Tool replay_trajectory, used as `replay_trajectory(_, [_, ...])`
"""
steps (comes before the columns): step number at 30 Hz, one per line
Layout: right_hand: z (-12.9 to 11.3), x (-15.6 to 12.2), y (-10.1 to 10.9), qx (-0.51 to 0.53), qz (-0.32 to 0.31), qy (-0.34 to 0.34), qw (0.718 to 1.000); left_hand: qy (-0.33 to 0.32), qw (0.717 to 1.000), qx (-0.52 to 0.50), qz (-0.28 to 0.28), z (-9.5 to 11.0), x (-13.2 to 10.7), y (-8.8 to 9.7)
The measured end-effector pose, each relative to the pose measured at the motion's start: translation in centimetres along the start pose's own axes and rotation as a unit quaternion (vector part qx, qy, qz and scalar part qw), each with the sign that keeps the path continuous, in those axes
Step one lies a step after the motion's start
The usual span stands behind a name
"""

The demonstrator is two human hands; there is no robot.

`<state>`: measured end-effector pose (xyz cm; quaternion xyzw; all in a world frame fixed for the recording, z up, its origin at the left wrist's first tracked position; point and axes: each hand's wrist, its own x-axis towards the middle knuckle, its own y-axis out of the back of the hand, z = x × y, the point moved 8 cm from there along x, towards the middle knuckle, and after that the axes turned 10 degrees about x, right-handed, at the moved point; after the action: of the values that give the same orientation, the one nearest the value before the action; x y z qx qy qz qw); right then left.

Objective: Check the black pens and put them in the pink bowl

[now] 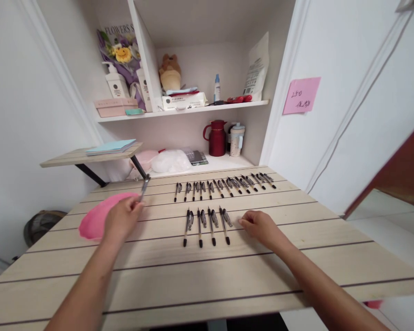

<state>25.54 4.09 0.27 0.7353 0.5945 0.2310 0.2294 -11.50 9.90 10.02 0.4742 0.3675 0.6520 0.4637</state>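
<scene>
My left hand (pixel 124 215), over the right side of a pink bowl (pixel 96 215), is closed on a slim grey and dark pen (pixel 145 187) that points up and away. To the right of the near pens, my right hand (pixel 260 227) hovers low with its fingers curled together and nothing visible in them. A near row of several black-tipped pens (pixel 213 230) lies between my hands, each with a dark clipped cap beside its upper part. Farther back a longer row of similar pens (pixel 210 189) with caps runs to the right.
The plank-patterned table (pixel 152 287) spreads under both hands. A small raised shelf (pixel 69 157) holding blue papers (pixel 112 146) stands at the back left. Behind the table are a red jug (pixel 217 140), a tumbler (pixel 236 141) and a white plastic bag (pixel 171 162).
</scene>
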Motion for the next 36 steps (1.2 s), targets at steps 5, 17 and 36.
replay_trajectory(5, [-2.5,-1.3,-3.4,-0.135,-0.036,0.014,0.990,0.079,0.974,0.190,-0.099,-7.9,3.6,-1.7])
replay_trajectory(17, [-4.1,-3.0,-4.1,-0.008,0.001,0.026,1.000,-0.019,0.999,0.013,-0.038,-0.7,0.2,-2.0])
replay_trajectory(36, [-1.6,0.8,-3.2,-0.121,0.027,0.022,0.992,-0.082,0.773,-0.427,-0.462,13.3,-13.4,-13.7])
